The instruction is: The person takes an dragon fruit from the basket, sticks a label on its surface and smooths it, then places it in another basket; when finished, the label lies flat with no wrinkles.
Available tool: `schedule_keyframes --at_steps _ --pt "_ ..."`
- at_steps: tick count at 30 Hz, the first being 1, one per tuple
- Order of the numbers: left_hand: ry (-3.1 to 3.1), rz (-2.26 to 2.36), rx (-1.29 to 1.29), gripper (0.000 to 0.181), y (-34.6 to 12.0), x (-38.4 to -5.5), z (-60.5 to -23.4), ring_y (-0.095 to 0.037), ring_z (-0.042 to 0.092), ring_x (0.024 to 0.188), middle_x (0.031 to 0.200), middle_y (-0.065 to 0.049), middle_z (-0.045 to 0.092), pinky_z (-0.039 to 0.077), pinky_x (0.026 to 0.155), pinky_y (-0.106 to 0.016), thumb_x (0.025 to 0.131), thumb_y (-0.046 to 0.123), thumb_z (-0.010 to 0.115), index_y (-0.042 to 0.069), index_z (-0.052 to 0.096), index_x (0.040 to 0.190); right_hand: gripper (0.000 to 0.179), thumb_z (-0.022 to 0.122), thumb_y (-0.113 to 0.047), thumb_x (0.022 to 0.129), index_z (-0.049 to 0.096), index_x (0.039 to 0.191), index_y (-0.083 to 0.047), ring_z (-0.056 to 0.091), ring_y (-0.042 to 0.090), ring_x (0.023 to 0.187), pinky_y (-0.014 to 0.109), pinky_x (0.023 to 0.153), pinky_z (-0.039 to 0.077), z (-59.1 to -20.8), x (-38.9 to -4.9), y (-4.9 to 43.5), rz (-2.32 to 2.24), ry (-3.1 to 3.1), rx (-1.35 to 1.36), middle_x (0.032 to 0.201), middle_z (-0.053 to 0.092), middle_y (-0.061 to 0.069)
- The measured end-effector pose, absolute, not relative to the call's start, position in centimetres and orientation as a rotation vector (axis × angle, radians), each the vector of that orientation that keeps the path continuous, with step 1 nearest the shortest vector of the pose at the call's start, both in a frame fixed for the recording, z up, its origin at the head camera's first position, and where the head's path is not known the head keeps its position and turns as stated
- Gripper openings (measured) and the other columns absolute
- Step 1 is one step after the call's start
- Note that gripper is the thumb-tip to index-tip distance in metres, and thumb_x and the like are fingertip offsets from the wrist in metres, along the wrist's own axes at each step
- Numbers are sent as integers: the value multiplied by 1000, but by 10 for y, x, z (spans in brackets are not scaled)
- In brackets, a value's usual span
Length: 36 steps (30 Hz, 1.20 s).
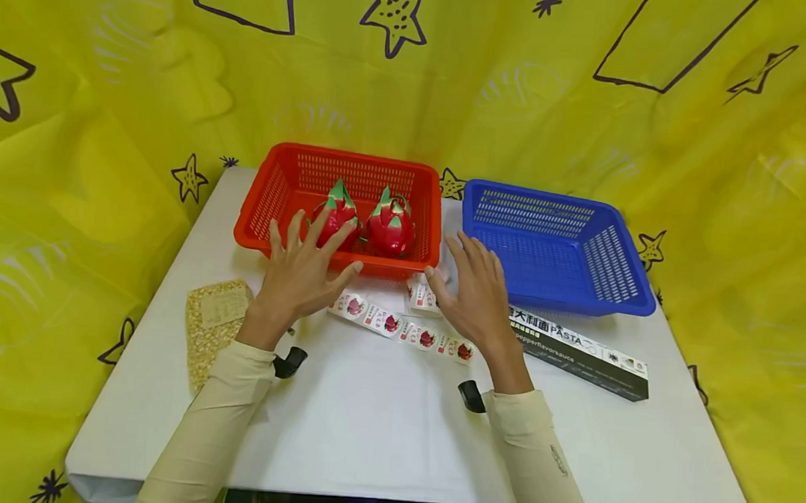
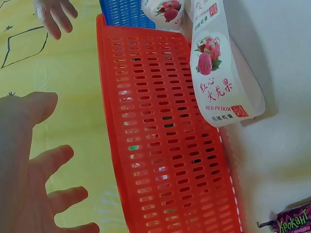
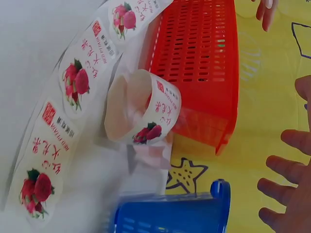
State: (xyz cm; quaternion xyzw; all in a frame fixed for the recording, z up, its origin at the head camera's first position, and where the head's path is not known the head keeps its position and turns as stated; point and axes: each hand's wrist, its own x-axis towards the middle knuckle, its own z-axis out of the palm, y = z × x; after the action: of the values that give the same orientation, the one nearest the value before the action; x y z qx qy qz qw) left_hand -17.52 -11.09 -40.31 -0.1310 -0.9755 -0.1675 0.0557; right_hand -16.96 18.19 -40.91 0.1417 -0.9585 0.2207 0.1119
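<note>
Two red dragon fruits with green tips, one to the left (image 1: 339,215) and one to the right (image 1: 391,228), sit in a red plastic basket (image 1: 360,156). Fingers spread, my left hand (image 1: 298,272) overlaps the basket's front left rim in the head view and holds nothing. My right hand (image 1: 473,294), also without anything in it, is near the gap between the red basket and a blue basket (image 1: 545,300). Below the hands, a strip of pitaya stickers (image 1: 408,332) lies on the table, its curled roll (image 3: 163,109) close to the red basket's corner.
A bag of yellow grains (image 1: 208,324) lies on the left of the table (image 1: 378,435). To the right, a long pasta box (image 1: 586,359) rests in front of the blue basket. A small wrapped candy (image 2: 295,219) shows in the left wrist view. Yellow patterned cloth (image 1: 455,78) surrounds the table.
</note>
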Motion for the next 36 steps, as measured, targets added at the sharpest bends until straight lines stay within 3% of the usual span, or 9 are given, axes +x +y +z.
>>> schedule_keyframes --at_steps 13,18,23,27,36 --pt "-2967 -537 -395 75 -109 -180 -400 -50 9 160 177 -15 17 -3 123 -78 103 61 52 28 34 168 68 55 -41 108 33 167 -14 17 38 162 72 124 20 -421 -189 155 1151 -2736 344 176 20 12" --pt "-2968 -540 -422 75 -103 -188 -395 -50 10 160 176 -15 18 0 123 -77 103 61 51 28 33 168 71 50 -38 111 23 170 -11 15 34 164 65 128 18 -432 -196 151 1343 -2695 239 177 14 12" --pt "-2955 -505 -457 74 -97 -202 -389 -48 12 160 175 -15 23 5 125 -75 104 62 51 31 33 168 72 47 -38 112 17 170 -10 24 33 161 60 129 24 -442 -204 150 1465 -2659 205 175 23 14" --pt "-2991 -525 -481 75 -92 -213 -384 -49 12 160 176 -14 19 7 125 -75 104 62 50 31 30 169 70 47 -36 112 18 170 -10 32 34 157 58 127 30 -447 -208 151 1470 -2653 184 172 29 16" --pt "-3044 -624 -496 79 -93 -233 -370 -50 14 159 177 -16 16 14 124 -75 103 61 55 28 29 169 69 49 -30 112 17 171 -12 43 39 151 56 118 44 -454 -214 154 1604 -2631 174 170 30 18"
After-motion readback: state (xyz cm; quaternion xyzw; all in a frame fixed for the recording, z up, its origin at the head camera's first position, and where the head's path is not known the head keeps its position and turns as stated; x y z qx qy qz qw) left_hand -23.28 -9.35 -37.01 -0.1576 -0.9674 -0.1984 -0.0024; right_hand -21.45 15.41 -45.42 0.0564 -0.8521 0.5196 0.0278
